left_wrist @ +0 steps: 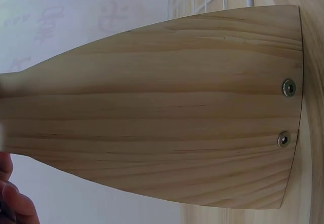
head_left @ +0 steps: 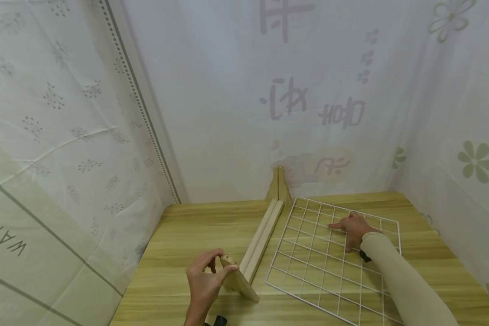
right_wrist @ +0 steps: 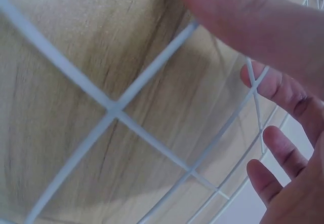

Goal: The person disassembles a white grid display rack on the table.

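A wooden stand (head_left: 262, 242) has two rails running between flared end boards. At its near end, my left hand (head_left: 203, 277) pinches the narrow top of the near end board (left_wrist: 152, 107) between thumb and fingers. Two metal bolts (left_wrist: 286, 113) show near that board's wide bottom edge. My right hand (head_left: 355, 230) is over a white wire grid (head_left: 309, 246) to the right of the stand. In the right wrist view its thumb (right_wrist: 243, 11) overlaps a wire, and the other fingers (right_wrist: 286, 153) are spread and slightly bent, with wires crossing near their tips.
The far end board (head_left: 278, 188) stands upright by the back curtain (head_left: 220, 136). A wood-grain tabletop (head_left: 179, 231) lies under everything. Printed curtains also hang at the left (head_left: 65, 113) and right (head_left: 464, 113). The grid reaches toward the front edge of view.
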### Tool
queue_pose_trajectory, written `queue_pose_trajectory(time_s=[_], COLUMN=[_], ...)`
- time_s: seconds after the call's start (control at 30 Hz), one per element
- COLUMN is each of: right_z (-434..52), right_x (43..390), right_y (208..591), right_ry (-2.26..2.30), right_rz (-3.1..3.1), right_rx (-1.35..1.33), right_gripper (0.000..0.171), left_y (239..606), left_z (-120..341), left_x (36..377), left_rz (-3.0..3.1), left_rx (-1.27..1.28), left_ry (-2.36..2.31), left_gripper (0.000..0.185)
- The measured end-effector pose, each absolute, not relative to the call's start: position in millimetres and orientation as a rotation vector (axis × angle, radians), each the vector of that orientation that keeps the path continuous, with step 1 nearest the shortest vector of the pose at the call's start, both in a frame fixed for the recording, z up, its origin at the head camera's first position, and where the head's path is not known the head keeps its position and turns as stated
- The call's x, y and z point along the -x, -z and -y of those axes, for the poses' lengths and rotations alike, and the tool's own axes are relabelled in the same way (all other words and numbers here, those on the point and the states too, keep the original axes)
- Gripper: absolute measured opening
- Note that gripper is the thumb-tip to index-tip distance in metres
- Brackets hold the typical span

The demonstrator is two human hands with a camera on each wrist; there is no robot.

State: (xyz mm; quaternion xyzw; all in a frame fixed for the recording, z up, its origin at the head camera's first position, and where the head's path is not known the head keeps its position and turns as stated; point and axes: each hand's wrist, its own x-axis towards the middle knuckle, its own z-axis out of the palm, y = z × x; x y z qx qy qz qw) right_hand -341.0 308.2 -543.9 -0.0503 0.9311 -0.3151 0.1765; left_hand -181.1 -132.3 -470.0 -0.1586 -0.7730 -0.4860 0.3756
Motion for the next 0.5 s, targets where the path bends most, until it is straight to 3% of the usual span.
queue_pose_trajectory(time_s=[0.13,0.5], right_z=[-307.6,-296.7], right_x=[342.7,340.0], right_y=[547.3,532.3], right_ry=[0.574,0.415], right_rz=[-2.810,-2.850], right_rx=[0.218,0.298], right_gripper=[0.091,0.096], left_y=[470.5,473.2], left_z=[127.2,115.6], left_x=[180.9,181.9], left_rz=[1.933,1.896], left_rx=[0.459,0.526], left_ry=[1.237,1.219], left_gripper=[0.039,0.038])
